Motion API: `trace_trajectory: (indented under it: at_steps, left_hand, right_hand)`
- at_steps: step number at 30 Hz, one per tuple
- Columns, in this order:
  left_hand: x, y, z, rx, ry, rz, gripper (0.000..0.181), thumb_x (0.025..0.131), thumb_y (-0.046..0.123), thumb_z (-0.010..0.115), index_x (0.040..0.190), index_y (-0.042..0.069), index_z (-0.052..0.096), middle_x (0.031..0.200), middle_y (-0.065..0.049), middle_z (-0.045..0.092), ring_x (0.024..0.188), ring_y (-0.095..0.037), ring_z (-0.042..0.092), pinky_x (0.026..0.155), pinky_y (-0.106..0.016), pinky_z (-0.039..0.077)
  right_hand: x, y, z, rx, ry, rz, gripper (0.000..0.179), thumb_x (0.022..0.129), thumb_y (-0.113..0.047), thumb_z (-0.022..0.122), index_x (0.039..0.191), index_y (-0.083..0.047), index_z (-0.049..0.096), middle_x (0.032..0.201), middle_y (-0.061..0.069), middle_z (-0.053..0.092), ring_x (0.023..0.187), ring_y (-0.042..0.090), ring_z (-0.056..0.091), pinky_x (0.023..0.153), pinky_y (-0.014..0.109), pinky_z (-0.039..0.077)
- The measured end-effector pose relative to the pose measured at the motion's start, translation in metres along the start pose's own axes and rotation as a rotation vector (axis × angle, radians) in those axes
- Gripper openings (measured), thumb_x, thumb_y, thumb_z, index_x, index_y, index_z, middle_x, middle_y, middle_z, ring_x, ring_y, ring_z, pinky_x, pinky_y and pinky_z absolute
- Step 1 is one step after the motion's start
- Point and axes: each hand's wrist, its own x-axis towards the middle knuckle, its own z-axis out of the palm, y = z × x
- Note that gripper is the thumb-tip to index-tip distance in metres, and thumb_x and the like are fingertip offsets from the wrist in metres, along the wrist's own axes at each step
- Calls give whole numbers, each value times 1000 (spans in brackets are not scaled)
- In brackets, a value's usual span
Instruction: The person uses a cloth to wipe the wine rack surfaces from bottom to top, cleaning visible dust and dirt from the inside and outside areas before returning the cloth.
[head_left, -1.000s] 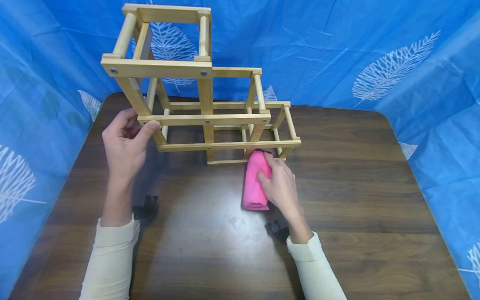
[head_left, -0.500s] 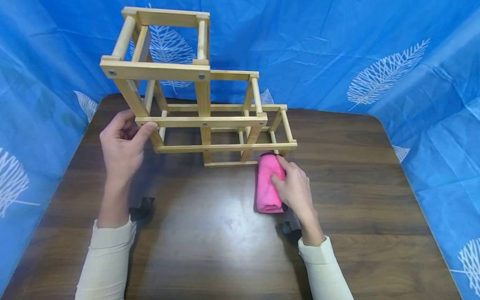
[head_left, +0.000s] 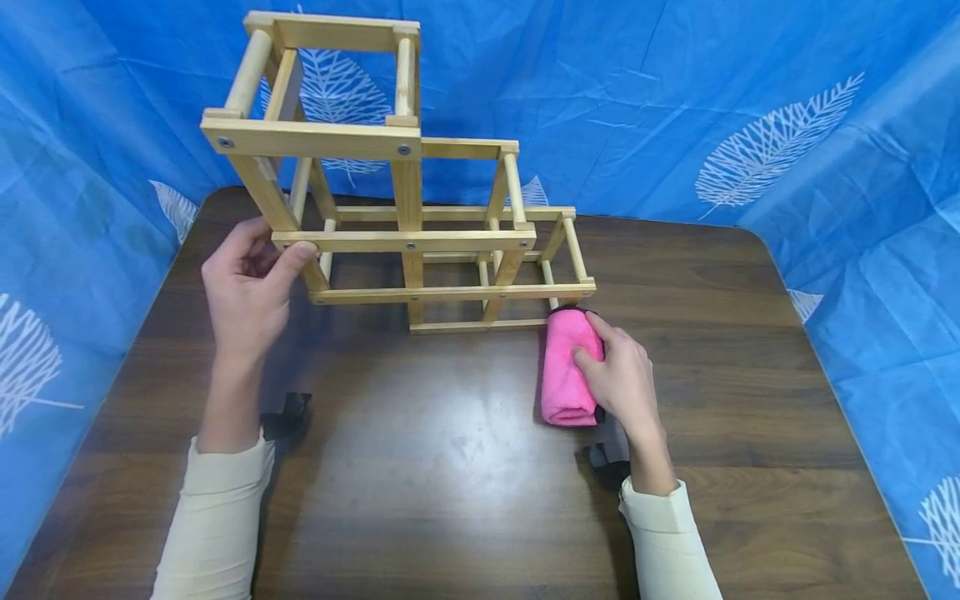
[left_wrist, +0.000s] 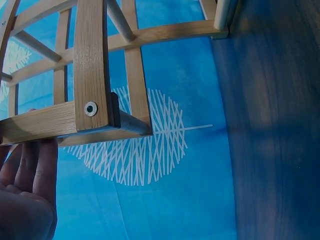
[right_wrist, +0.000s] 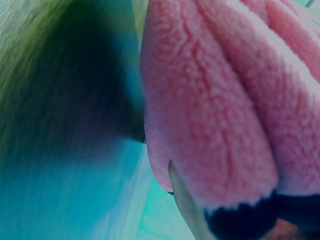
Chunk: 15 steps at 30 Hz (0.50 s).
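Observation:
A pale wooden stepped rack (head_left: 465, 241) of slats and round dowels stands at the back left of the table. My left hand (head_left: 251, 287) grips its left side, the thumb over the end of the middle front slat. In the left wrist view, fingers (left_wrist: 46, 170) curl beneath a slat. A rolled pink towel (head_left: 564, 367) with dark edging lies just in front of the rack's low right end. My right hand (head_left: 624, 375) holds it from the right side. Close up in the right wrist view, the fluffy towel (right_wrist: 200, 100) fills much of the picture.
The brown wood-grain table (head_left: 450, 533) runs under everything. Blue cloth (head_left: 600, 108) with white leaf prints hangs behind and at both sides. Black straps (head_left: 288, 417) sit around the wrists.
My right hand has moved the pink towel to the right along the rack's front, past its lower right end. The left hand stays on the rack, which holds its place.

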Motion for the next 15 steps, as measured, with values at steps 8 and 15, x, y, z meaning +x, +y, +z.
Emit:
trace_trajectory:
  at_steps: [8, 15]
  left_hand:
    - [1, 2, 1, 20, -9, 19, 37, 86, 14, 77, 120, 1, 68, 109, -5, 73, 62, -11, 54, 50, -17, 34]
    - [0, 3, 0, 37, -10, 26, 36, 87, 17, 76, 120, 5, 69, 108, -5, 73, 63, -12, 56, 51, -17, 36]
  right_hand:
    - [-1, 2, -1, 11, 0, 22, 52, 88, -17, 67, 138, -5, 57, 109, 23, 66, 80, 33, 54, 68, 46, 43]
    - [-2, 5, -2, 4, 7, 42, 53, 89, -15, 66, 139, -2, 55, 114, 26, 64, 79, 33, 53, 68, 46, 42]
